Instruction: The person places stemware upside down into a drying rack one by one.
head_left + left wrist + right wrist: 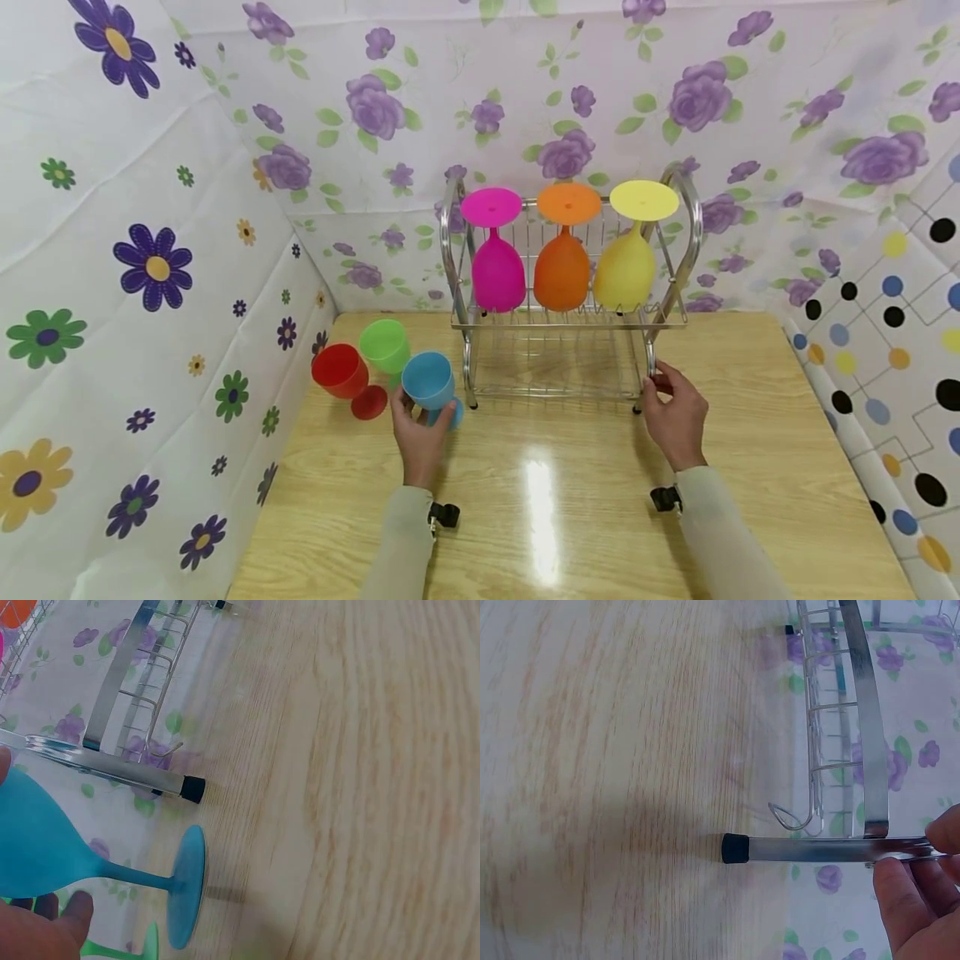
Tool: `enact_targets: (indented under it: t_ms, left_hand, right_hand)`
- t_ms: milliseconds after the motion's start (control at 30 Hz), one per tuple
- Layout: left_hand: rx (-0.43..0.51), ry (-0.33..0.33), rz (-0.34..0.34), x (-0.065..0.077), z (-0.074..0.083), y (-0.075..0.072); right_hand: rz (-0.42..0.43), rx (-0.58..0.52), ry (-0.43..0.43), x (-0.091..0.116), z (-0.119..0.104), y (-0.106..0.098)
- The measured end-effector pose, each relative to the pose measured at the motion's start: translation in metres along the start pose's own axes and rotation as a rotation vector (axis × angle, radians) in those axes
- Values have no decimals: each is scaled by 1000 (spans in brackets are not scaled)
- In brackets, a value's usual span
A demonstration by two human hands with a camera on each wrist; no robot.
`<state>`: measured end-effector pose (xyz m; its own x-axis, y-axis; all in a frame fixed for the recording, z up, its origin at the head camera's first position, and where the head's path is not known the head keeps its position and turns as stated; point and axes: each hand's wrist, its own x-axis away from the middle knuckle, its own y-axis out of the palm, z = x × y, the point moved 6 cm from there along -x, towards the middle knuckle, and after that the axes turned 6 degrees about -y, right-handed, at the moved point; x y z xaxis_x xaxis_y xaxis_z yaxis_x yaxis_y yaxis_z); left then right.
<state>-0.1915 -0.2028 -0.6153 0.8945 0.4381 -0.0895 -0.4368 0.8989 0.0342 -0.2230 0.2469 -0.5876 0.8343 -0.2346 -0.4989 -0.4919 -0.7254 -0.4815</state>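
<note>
My left hand (422,442) grips the bowl of a blue goblet (428,381), which is upright at the rack's front left leg; its stem and round foot show in the left wrist view. With the thumb and fingers, my right hand (677,417) holds the front right leg of the metal dish rack (555,326). On the rack's upper tier a magenta goblet (498,271), an orange goblet (562,271) and a yellow goblet (626,268) stand upside down in a row. Left of the blue goblet are a green goblet (385,347) and a red goblet (341,372), both upright.
The rack's lower wire tier (555,391) sits just above the wooden table (600,517). A floral cloth (390,167) hangs behind the rack. Patterned cloths also close off the left side (187,358) and the right side (892,358) of the table.
</note>
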Motion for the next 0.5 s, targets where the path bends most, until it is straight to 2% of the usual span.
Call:
enact_targets:
  t_ms: [267,500]
  left_hand:
    - [-2,2,26,-2,5,-2]
    - [-4,-38,-1,10,6,0]
  right_hand:
    - [-17,-23,-1,-2,-4,3]
    - [-15,-7,46,-1,1,-4]
